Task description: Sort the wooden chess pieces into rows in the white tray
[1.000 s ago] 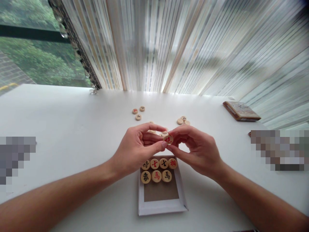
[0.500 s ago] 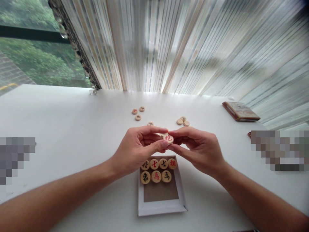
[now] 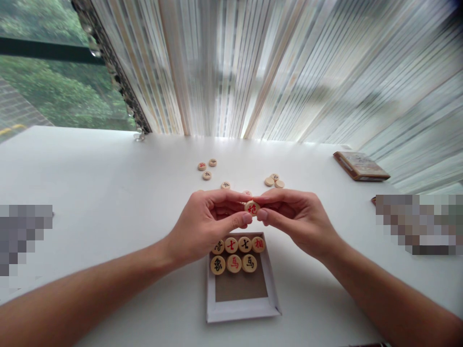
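Note:
Between my two hands is a round wooden Chinese chess piece (image 3: 251, 208) with a red character facing me. My left hand (image 3: 213, 212) pinches its left side with thumb and fingers. From the right, my right hand (image 3: 292, 207) grips the same piece, its thumb at the lower edge. Both hands hover just above the far edge of a shallow white box (image 3: 244, 313). Inside the box lie two rows of pieces with red and black characters, among them a black-marked piece (image 3: 249, 264) at the right end of the nearer row.
Beyond my hands, loose pieces lie on the white table (image 3: 108, 193), such as a red-marked one (image 3: 202, 166) and a face-down one (image 3: 269, 181). A flat brown-edged box (image 3: 361, 166) lies at the far right. String curtains (image 3: 231, 72) hang behind the table.
My right thumb has come up onto the front of the piece, and the piece has turned slightly between my fingers. The pieces in the box have stayed put.

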The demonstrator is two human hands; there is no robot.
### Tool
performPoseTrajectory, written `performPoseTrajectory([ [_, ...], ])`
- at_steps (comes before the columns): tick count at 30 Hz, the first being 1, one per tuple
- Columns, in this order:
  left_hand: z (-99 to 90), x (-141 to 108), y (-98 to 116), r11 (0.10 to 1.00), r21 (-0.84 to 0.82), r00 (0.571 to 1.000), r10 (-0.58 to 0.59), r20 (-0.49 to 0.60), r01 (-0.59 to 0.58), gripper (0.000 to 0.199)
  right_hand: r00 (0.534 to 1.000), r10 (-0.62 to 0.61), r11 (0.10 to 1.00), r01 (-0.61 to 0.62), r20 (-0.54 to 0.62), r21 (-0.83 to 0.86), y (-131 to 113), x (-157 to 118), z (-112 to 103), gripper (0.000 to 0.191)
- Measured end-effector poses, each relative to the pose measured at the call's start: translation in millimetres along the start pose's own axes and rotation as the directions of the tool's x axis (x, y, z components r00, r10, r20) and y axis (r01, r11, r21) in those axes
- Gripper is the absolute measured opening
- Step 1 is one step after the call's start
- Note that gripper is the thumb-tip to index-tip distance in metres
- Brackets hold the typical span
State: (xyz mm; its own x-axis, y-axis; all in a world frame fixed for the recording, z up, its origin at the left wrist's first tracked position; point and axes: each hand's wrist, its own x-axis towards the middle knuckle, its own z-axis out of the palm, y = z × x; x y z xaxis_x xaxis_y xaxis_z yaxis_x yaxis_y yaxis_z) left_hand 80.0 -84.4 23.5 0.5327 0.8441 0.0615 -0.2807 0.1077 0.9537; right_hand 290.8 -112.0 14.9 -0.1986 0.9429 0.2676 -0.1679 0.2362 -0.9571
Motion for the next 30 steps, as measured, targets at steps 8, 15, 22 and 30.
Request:
performPoseTrajectory([
  [8, -1.6, -0.3, 0.6, 0.996, -0.006, 0.996, -0.087, -0.003, 0.087, 0.041, 0.999, 0.000, 0.997, -0.002, -0.037, -0.075, -1.2, 0.5, 0.1, 0.019],
  [15, -2.0, 1.9, 2.0, 0.993, -0.011, 0.993, -0.115, -0.011, 0.114, 0.042, 0.990, -0.144, 0.923, 0.136, 0.004, -0.359, 0.8, -3.0, 1.9, 0.016],
  [22, -3.4, 0.2, 0.3, 0.996, 0.064, 0.998, -0.057, 0.040, 0.055, 0.036, 0.999, 0.035, 0.973, -0.032, 0.011, -0.231, -6.5, -1.3, 4.4, 0.023],
  [30, 0.0, -3.7, -1.7, 0.991, 0.111, 0.992, 0.058, 0.114, -0.071, 0.032, 0.956, 0.274, 0.962, -0.272, 0.099, -0.040, -10.8, 1.2, 5.5, 0.039],
])
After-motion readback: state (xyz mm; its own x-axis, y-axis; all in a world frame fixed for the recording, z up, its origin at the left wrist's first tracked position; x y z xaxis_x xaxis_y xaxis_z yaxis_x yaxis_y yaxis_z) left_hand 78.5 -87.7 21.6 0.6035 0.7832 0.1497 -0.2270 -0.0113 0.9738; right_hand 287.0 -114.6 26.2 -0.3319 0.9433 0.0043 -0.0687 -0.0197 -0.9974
